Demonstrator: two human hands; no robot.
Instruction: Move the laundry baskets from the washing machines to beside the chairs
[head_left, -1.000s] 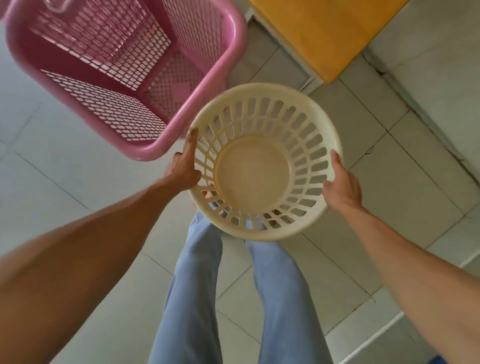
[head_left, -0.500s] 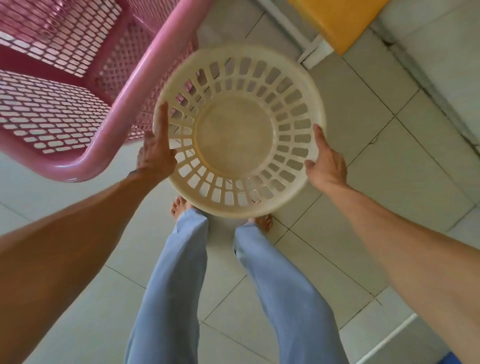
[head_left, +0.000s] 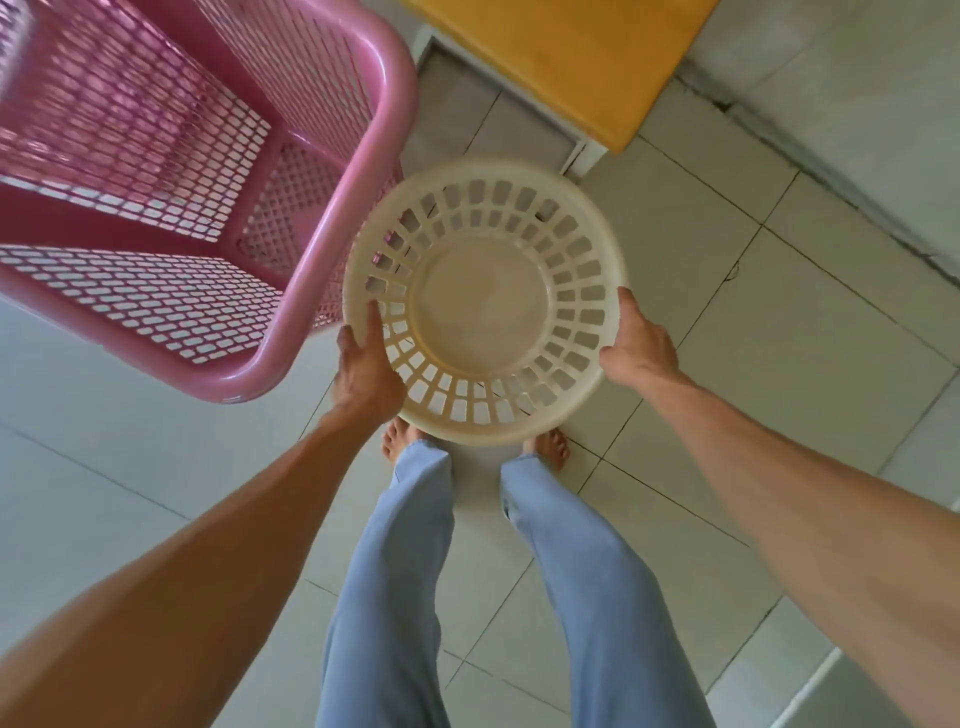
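Note:
A round cream laundry basket with slotted walls is empty and held low over the tiled floor, in front of my feet. My left hand grips its rim at the lower left, thumb inside. My right hand grips the rim on the right. A larger pink rectangular laundry basket stands on the floor at the upper left, its corner right beside the cream one. A chair with a yellow seat and white legs stands just behind the cream basket.
Pale floor tiles spread all around. A wall base runs along the upper right. My legs in light blue trousers and bare feet are directly below the basket.
The cream basket has come lower and nearer my feet, with both hands still on its rim. The view has tilted, so more of the yellow chair seat and pink basket shows.

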